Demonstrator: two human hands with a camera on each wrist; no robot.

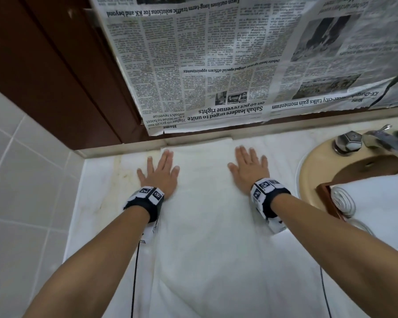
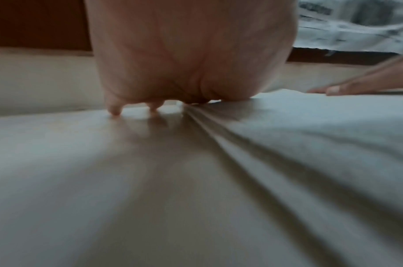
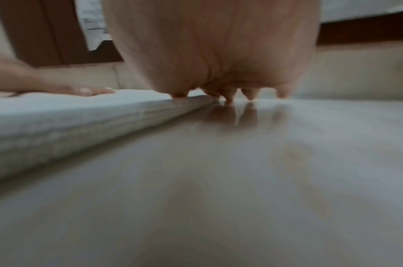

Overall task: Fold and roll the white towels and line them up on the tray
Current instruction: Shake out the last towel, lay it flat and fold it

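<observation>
Close, blurry view under the right hand (image 3: 218, 54), palm pressed down flat, fingertips (image 3: 249, 95) touching the glossy desk (image 3: 287, 162). The folded white towel (image 3: 58, 117) lies at left, the left hand (image 3: 47, 86) flat on it.

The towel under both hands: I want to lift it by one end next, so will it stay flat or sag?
The towel is probably floppy: its near end hangs off the counter. It likely bunches when pushed; creases show beside the left hand. Its layered edge by the right hand suggests some weight.
</observation>
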